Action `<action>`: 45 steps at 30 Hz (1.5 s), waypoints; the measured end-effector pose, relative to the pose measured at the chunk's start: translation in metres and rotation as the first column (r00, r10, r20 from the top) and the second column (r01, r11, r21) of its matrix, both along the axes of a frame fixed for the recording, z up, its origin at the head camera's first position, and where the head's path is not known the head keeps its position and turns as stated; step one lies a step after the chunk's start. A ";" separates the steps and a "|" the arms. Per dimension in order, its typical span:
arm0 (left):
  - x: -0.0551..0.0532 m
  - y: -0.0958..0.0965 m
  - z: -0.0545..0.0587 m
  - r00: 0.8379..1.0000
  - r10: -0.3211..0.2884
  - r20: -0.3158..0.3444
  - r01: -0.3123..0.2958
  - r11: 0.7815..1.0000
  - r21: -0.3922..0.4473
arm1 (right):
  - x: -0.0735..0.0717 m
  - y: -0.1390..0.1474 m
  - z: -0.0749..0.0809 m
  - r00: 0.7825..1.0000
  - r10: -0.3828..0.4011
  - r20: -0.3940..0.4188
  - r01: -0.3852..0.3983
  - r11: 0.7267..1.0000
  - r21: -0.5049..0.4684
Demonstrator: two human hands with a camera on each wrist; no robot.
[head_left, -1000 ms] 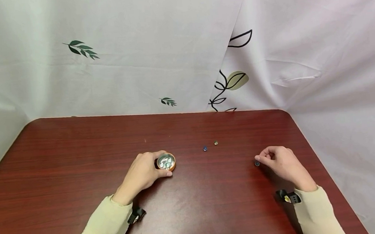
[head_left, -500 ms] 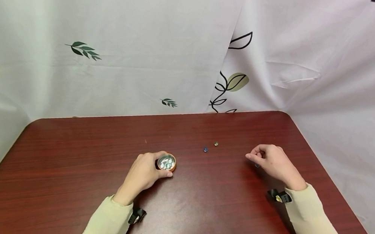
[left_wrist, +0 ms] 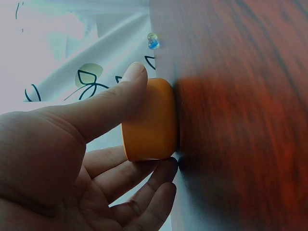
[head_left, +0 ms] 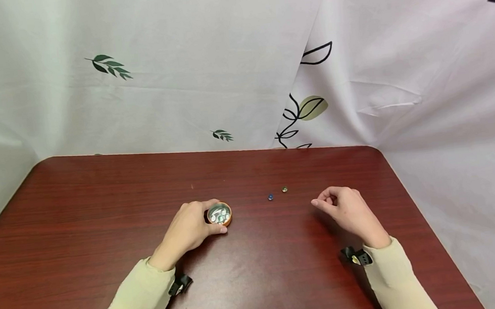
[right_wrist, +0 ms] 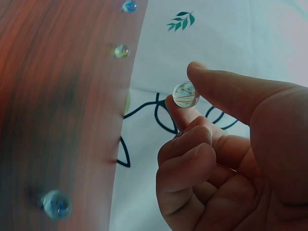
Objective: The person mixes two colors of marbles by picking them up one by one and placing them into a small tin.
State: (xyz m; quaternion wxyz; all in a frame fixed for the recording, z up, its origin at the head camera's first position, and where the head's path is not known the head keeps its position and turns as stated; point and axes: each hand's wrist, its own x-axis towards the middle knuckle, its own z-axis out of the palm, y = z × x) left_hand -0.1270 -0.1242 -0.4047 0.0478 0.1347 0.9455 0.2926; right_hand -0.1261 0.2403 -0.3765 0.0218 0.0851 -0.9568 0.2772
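My left hand (head_left: 190, 225) grips a small round orange bowl (left_wrist: 150, 120), thumb on one side and fingers on the other. The bowl stands on the table, and several shiny pale, glassy shapes show inside it in the head view. My right hand (head_left: 347, 212) is raised off the table, pinching a clear marble (right_wrist: 186, 95) between thumb and index finger. In the head view this marble is too small to make out. A blue marble (head_left: 270, 197) and a yellow-green marble (head_left: 284, 189) lie between the hands, farther back. Another clear marble with blue inside (right_wrist: 57, 204) lies near my right hand.
The dark red wooden table (head_left: 251, 283) has rounded far corners. White cloth (head_left: 169, 82) with leaf prints hangs behind its far edge and at the sides. A dark strap with a small device (head_left: 357, 256) sits at the right wrist.
My right hand has moved left across the table. The marble that showed near its fingertips is now hidden behind the hand in the head view. My left hand and the bowl stay put.
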 end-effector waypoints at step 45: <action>0.001 -0.001 0.000 1.000 -0.003 0.006 0.003 1.000 0.001 | -0.004 -0.092 0.000 0.990 0.129 -0.057 -0.135 0.985 -0.105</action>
